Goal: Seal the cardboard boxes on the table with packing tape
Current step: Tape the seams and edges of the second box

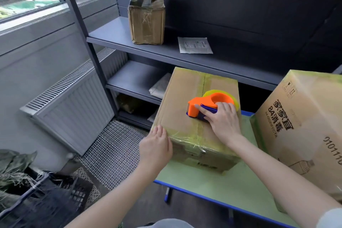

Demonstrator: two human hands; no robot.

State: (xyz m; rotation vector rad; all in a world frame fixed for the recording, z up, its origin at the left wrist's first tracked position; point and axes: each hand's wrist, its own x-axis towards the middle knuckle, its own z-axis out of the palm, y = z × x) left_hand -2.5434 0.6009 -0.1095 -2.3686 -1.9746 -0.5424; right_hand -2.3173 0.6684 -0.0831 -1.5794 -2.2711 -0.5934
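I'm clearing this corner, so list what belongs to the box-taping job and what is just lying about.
Job: middle box, orange tape dispenser, printed box, green table, left hand, right hand.
Lying about: shelf box, paper sheet, black crate, radiator.

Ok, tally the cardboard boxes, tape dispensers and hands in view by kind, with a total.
Cardboard boxes: 3 (middle box, printed box, far box)
Tape dispensers: 1 (orange dispenser)
Hands: 2 (left hand, right hand)
Total: 6
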